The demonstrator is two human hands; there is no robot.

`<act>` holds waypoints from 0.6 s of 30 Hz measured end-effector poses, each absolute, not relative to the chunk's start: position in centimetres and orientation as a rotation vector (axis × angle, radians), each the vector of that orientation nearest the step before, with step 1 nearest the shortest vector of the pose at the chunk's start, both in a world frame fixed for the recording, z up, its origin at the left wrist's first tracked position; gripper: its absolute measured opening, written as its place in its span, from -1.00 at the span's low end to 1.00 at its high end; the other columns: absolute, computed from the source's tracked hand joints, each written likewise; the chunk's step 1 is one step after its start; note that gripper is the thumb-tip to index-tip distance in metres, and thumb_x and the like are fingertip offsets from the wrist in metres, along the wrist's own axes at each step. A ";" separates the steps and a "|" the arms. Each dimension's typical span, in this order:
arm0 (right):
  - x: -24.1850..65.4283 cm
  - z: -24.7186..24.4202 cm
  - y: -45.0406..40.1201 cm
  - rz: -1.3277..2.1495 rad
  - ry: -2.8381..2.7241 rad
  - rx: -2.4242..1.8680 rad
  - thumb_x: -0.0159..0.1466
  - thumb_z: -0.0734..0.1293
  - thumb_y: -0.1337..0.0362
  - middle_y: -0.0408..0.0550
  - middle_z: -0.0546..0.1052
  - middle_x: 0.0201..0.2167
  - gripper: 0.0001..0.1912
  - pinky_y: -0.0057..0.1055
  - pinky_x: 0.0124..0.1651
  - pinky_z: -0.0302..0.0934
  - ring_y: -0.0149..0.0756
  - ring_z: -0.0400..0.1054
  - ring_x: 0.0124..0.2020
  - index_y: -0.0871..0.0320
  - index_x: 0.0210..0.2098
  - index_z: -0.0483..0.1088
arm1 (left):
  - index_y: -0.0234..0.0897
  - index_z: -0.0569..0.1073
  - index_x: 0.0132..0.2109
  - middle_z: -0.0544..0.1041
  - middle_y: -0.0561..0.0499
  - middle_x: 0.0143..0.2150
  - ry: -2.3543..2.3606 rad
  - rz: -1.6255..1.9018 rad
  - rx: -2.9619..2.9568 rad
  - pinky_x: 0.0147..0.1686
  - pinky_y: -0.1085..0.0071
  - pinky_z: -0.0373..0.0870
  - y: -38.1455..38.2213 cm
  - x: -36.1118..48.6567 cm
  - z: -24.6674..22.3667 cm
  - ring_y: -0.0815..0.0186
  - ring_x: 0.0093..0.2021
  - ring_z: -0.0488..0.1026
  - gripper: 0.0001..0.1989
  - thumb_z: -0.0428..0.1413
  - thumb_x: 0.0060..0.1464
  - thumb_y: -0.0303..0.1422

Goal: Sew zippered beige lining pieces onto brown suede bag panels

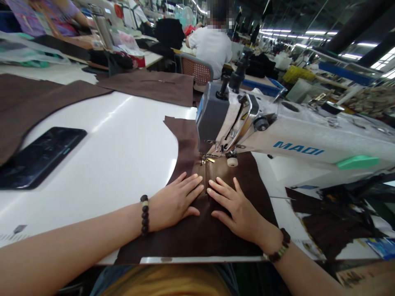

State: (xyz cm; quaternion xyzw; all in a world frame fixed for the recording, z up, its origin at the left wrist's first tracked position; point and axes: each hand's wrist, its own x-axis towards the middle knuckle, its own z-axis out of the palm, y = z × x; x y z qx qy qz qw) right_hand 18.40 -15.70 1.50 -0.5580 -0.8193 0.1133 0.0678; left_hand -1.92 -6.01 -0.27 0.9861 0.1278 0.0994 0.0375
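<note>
In the view from your head, your left hand (174, 203) and your right hand (240, 207) lie flat on a brown cloth (191, 238). Your fingers are a bit spread and they press down; they do not pinch anything. The cloth is right in front of you on the white table (135, 139), and it goes under the sewing machine (296, 135). A thin slit (207, 176) with straight edges runs between your fingertips, up to the machine's metal foot. The big front end of the machine stands in the way and hides some of the cloth behind it.

On your left, a black phone (43, 158) lies on the table, next to a big brown piece (58, 96). One more brown piece (154, 86) lies at the far edge. A green thing (357, 162) sits on the machine's side. On your right are dark scraps (330, 230) and a blue packet (382, 248). Farther off, a person in a white shirt (211, 49) sits on a brown chair (196, 68), facing away from you.
</note>
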 end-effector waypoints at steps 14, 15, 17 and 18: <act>18.6 1.4 -15.6 0.342 -2.504 -1.676 0.29 0.10 0.17 -0.05 0.07 0.22 -0.55 0.20 0.19 -0.28 -0.17 -0.16 0.26 0.08 0.16 0.08 | -0.49 0.24 0.12 0.24 -0.27 0.16 0.447 0.306 3.041 0.13 0.10 0.09 -6.0 -1.8 -0.6 0.04 0.17 0.16 -0.35 0.05 0.04 -0.05; 18.6 1.4 -15.6 0.343 -2.504 -1.676 0.29 0.10 0.17 -0.05 0.07 0.22 -0.55 0.20 0.19 -0.28 -0.17 -0.16 0.26 0.08 0.16 0.07 | -0.48 0.24 0.12 0.24 -0.27 0.16 0.448 0.312 3.040 0.12 0.11 0.10 -5.9 -1.8 -0.6 0.04 0.16 0.16 -0.35 0.06 0.03 -0.05; 18.5 1.3 -15.5 0.341 -2.502 -1.668 0.29 0.10 0.18 -0.03 0.07 0.22 -0.54 0.21 0.19 -0.28 -0.16 -0.16 0.26 0.09 0.17 0.07 | -0.49 0.23 0.12 0.24 -0.29 0.15 0.455 0.317 3.038 0.11 0.13 0.11 -5.8 -1.7 -0.4 0.04 0.15 0.18 -0.31 0.09 0.00 -0.04; 18.5 1.3 -15.5 0.343 -2.500 -1.664 0.29 0.11 0.18 -0.02 0.08 0.22 -0.54 0.21 0.18 -0.28 -0.16 -0.16 0.26 0.09 0.17 0.07 | -0.50 0.23 0.12 0.24 -0.30 0.15 0.458 0.314 3.036 0.10 0.14 0.13 -5.6 -1.6 -0.2 0.04 0.14 0.20 -0.30 0.09 -0.01 -0.03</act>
